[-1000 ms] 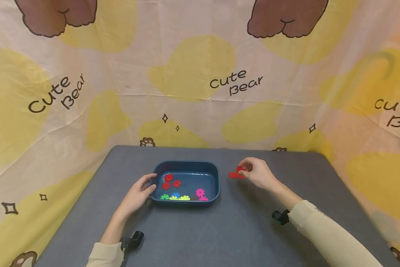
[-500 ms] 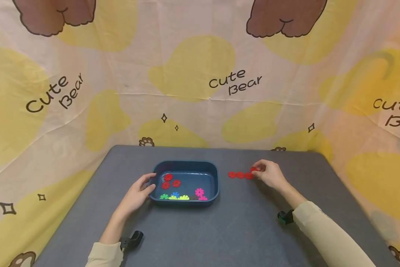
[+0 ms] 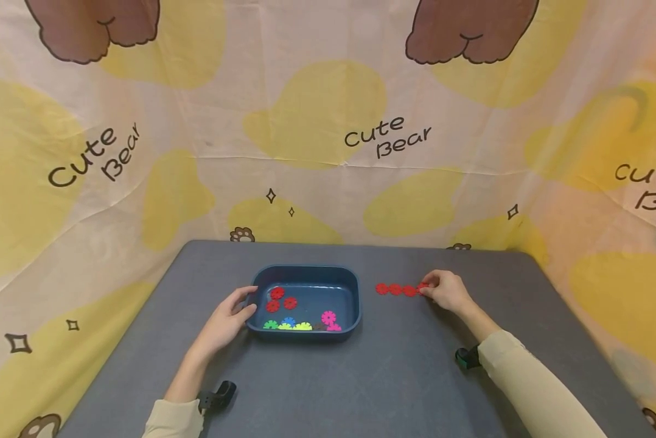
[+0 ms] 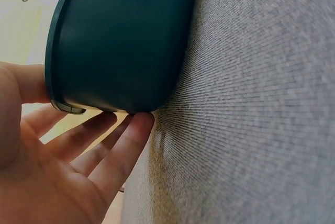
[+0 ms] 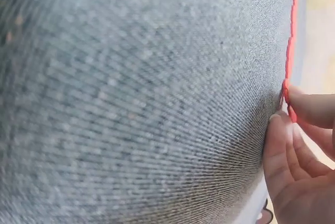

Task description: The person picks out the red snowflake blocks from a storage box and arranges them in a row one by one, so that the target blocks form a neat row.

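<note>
Toward the table's far edge, our four notched red discs form a flat row; our right hand pinches the rightmost, our left hand grips the tray; grey surface reaches the right edge.

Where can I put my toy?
Table in front of the blue tray, between the wristbands, is bare. The tray's far right corner is free. Crowded: coloured pieces at its near edge; the red row at the right grip.

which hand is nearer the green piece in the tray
Left hand: at the left end of the tray, just left of the green piece. The right hand is past the opposite end, pinching a red piece.
</note>
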{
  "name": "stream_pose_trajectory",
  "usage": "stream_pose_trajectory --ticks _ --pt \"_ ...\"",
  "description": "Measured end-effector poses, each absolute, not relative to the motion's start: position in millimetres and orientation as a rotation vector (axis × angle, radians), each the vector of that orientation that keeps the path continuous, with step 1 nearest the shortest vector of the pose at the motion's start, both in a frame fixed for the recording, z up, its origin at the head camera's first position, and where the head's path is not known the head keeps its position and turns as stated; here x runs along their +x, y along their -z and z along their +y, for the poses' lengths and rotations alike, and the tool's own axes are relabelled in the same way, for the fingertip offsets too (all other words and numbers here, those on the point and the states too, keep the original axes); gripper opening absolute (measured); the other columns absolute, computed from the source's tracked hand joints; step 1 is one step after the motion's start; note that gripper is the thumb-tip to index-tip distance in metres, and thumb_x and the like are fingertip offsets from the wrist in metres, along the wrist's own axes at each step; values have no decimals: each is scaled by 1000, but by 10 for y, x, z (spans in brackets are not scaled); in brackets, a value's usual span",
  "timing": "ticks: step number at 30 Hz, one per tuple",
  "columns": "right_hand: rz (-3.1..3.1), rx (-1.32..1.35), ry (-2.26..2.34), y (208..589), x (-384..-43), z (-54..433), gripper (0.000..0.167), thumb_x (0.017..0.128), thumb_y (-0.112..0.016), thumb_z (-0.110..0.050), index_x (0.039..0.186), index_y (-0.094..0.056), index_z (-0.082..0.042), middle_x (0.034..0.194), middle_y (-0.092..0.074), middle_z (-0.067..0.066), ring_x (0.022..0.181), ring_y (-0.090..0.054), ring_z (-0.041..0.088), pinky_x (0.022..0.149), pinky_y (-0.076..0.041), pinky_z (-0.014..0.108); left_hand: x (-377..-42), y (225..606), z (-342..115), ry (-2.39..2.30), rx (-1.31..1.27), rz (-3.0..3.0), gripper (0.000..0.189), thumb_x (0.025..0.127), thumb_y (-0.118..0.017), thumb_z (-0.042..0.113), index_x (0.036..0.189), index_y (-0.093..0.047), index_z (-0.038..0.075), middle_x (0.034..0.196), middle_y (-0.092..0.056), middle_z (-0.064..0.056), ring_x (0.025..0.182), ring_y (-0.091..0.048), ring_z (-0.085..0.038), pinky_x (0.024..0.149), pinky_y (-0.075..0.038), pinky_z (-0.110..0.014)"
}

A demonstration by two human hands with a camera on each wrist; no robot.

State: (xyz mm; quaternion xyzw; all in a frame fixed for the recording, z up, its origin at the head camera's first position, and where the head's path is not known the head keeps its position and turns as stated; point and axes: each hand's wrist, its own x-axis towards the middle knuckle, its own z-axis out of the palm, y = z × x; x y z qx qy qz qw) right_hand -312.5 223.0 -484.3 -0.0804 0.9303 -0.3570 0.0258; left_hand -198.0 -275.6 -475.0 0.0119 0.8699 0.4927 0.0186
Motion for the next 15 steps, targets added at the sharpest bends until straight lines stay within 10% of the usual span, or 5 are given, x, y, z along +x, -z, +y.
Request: stream_pose_trajectory --ticks 15 --pt "2892 -337 1065 4732 -3100 2258 23 94 -71 -12 110 -68 4 86 -68 9 63 -63 16 59 -53 33 -1964 4744 -2751 -1545 30 2687 48 105 -56 18 152 -43 10 158 -33 -25 140 -42 -47 101 -49 -56"
